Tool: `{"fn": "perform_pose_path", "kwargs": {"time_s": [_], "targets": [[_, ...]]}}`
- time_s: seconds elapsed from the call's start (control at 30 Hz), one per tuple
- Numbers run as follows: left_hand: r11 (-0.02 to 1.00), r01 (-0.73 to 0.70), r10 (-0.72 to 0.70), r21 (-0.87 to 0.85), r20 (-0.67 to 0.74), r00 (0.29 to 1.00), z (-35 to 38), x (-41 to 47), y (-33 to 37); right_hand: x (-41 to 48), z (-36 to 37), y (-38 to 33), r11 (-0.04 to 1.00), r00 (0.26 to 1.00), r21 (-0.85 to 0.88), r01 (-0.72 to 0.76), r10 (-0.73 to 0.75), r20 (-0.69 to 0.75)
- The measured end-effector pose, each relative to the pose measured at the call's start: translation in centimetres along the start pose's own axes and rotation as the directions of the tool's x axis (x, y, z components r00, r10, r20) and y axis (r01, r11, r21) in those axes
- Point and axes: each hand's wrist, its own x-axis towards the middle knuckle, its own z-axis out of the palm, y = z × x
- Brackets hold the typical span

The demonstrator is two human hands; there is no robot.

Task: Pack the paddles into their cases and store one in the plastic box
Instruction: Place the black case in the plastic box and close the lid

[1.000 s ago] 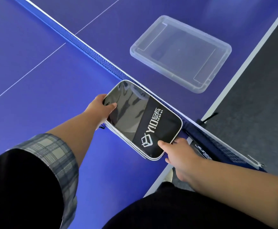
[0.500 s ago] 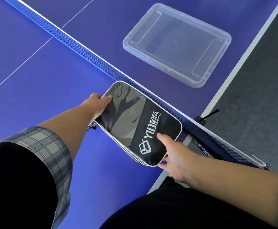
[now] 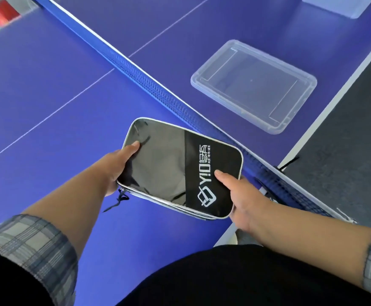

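Note:
A black rectangular paddle case (image 3: 171, 164) with silver piping and a white logo is held flat above the blue table, just on my side of the net. My left hand (image 3: 118, 164) grips its left edge, thumb on top. My right hand (image 3: 237, 191) grips its near right corner, thumb on the logo panel. A zipper pull cord hangs from the case's left corner. The case looks zipped shut, and no paddle is visible. A clear plastic box (image 3: 254, 85), with nothing in it, sits on the table beyond the net.
The low blue net (image 3: 140, 78) runs diagonally across the table tennis table (image 3: 47, 96), between the case and the box. Its clamp post (image 3: 290, 191) stands at the table's right edge. Dark floor lies to the right. Another clear container (image 3: 339, 5) shows at the top right.
The view has shifted and the case is now held a little closer to me and more level. Both hands keep their grip on it. The box has stayed in place.

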Motion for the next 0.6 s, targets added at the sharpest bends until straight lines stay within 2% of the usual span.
{"fn": "perform_pose_path", "kwargs": {"time_s": [0.13, 0.27, 0.43, 0.6], "targets": [[0.997, -0.059, 0.058, -0.045, -0.017, 0.998, -2.6, -3.7, -0.2, -2.6, 1.3, -0.9, 0.992, 0.991, -0.029, 0.12, -0.118, 0.062], [0.986, -0.16, 0.16, -0.035, 0.009, 0.987, -3.2, -7.4, -0.2, -6.6, 0.9, -0.4, 0.977, 0.971, 0.011, 0.215, -0.215, 0.107], [0.971, -0.24, 0.239, -0.006, 0.106, 0.965, -1.8, -12.8, -0.1, -13.8, -1.5, 0.1, 0.952, 0.962, 0.139, 0.272, -0.275, 0.003], [0.948, -0.318, 0.309, -0.004, 0.244, 0.919, 2.2, -17.9, 1.7, -20.8, -5.9, -0.6, 0.886, 0.909, 0.21, 0.413, -0.386, -0.16]]}}
